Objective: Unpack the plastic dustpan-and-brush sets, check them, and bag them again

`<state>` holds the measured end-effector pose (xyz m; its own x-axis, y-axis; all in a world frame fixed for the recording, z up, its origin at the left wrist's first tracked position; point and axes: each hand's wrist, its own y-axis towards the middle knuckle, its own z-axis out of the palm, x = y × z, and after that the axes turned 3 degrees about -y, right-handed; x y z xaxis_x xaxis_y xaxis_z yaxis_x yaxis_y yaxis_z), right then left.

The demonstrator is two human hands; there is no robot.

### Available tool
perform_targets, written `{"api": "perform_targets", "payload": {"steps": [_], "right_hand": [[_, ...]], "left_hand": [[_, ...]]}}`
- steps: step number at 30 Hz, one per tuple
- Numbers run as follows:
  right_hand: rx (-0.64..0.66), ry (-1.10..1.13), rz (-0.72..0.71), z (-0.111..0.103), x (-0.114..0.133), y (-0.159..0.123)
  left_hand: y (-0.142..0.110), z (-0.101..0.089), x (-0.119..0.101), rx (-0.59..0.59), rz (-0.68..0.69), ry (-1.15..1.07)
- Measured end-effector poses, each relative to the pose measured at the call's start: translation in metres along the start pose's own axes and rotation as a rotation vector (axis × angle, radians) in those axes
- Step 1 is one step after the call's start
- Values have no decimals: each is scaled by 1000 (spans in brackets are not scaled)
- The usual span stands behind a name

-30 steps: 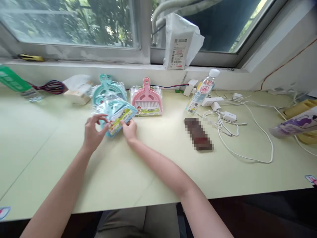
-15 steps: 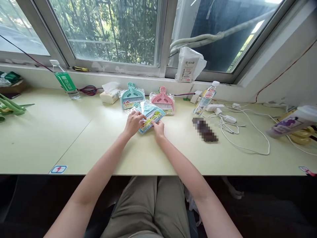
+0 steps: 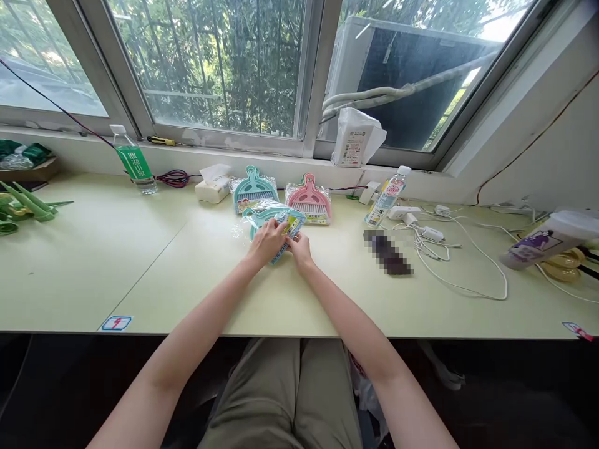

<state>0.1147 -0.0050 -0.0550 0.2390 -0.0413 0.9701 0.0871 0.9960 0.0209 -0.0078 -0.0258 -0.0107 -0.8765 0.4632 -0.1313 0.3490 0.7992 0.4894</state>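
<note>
A teal mini dustpan-and-brush set (image 3: pixel 262 215) in clear plastic with a yellow and blue label lies tilted between my hands, its handle end toward the upper left. My left hand (image 3: pixel 267 242) lies over its middle, fingers bent onto the wrapper and hiding part of the set. With thumb and fingers, my right hand (image 3: pixel 301 249) pinches the lower right edge by the label. Just behind are two more wrapped sets: a second teal dustpan set (image 3: pixel 254 187) and, to its right, a pink dustpan set (image 3: pixel 309 198).
Along the back stand a green-labelled bottle (image 3: pixel 134 162), a tissue pack (image 3: pixel 213 185) and coiled wire (image 3: pixel 173 178). To the right are a clear bottle (image 3: pixel 387 198), a blurred dark object (image 3: pixel 388 252), white cables (image 3: pixel 433 240) and a tilted cup (image 3: pixel 545 240). Green leaves (image 3: pixel 28 202) lie far left.
The held set has turned, its handle end swinging left, with the wrapper spreading out on the table. My left hand has slid right and nearer my right hand. The camera view has tilted up slightly.
</note>
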Motion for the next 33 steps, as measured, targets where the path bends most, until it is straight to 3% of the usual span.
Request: {"api": "perform_targets", "payload": {"steps": [6, 13, 20, 23, 25, 28, 30, 31, 33], "right_hand": [[48, -36, -10, 3, 2, -2], [47, -62, -14, 4, 4, -2], [27, -35, 15, 4, 5, -1], [-15, -22, 4, 3, 8, -2], [-42, 38, -19, 1, 12, -3], [-85, 178, -56, -4, 19, -4], [-116, 256, -58, -7, 24, -3], [-126, 285, -52, -8, 25, -3], [-135, 327, -46, -10, 27, -1]], "left_hand": [[1, 4, 5, 31, -74, -31], [1, 0, 2, 89, -91, 54], [-1, -2, -4, 118, -50, -47], [-2, -1, -7, 38, -41, -139], [-3, -1, -9, -101, -75, -175], [-2, 0, -5, -449, -275, -241], [1, 1, 1, -606, -462, -375], [4, 3, 4, -611, -541, -507], [10, 7, 9, -476, -637, -907]]}}
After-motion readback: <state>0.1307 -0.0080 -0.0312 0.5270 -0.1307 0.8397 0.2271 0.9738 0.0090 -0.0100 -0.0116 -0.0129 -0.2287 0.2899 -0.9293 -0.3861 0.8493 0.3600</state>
